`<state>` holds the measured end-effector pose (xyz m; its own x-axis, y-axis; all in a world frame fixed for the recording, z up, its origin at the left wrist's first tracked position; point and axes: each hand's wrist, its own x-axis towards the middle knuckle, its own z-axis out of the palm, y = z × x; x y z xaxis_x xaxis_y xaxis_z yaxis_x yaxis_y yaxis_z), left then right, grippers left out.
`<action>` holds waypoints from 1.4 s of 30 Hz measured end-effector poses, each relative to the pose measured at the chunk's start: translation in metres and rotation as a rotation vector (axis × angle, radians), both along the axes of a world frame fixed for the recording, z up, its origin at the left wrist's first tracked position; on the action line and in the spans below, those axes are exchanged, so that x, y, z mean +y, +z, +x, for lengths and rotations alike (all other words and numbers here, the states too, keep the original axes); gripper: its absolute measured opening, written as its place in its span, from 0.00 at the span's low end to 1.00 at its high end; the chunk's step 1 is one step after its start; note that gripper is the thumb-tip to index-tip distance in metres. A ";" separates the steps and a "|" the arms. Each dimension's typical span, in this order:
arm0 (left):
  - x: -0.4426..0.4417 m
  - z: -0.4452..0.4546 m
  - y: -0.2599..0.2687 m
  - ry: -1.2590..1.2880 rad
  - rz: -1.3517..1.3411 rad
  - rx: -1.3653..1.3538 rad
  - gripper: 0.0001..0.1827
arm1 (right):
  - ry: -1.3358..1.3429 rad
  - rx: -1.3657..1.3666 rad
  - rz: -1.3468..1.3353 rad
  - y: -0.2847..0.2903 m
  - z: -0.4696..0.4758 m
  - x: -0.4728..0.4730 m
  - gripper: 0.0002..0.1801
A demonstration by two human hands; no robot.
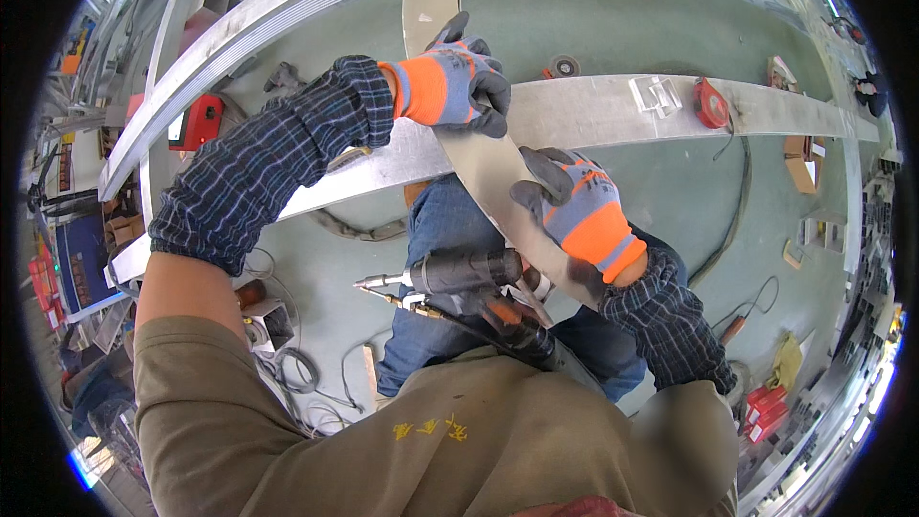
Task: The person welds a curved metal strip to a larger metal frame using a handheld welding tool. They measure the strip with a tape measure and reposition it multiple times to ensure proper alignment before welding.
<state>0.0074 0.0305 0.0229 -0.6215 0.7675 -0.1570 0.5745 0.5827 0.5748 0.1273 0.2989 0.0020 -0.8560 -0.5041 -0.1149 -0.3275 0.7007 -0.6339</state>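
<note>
A long, flat, curved metal strip [488, 165] crosses over a silver metal beam [581, 111] and runs down over my lap. My left hand [459, 86], in a grey and orange work glove, grips the strip above the beam. With its gloved thumb and fingers, my right hand [574, 201] holds the strip's right edge lower down. A black power or air tool with a pointed metal nose [463, 273] lies across my lap, its hose running to the lower right. A red tape measure [711, 103] and a small clear plastic or metal piece [655, 97] rest on the beam.
Another metal frame beam [251, 21] slants across the upper left. Beyond the beam, an angle grinder [563, 67] lies on the green floor. Cables [298, 373] coil at the lower left. A cardboard box [804, 164] and red boxes [765, 413] are at the right.
</note>
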 end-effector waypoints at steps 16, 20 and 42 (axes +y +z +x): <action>0.006 -0.012 0.011 -0.002 -0.064 -0.272 0.13 | 0.129 0.078 0.307 0.021 -0.006 -0.005 0.31; 0.006 -0.012 0.010 0.021 -0.051 -0.262 0.14 | 0.140 0.129 0.281 0.018 -0.007 -0.006 0.32; 0.007 -0.013 0.007 -0.013 -0.050 -0.197 0.08 | 0.056 -0.528 -0.228 0.014 0.145 0.007 0.31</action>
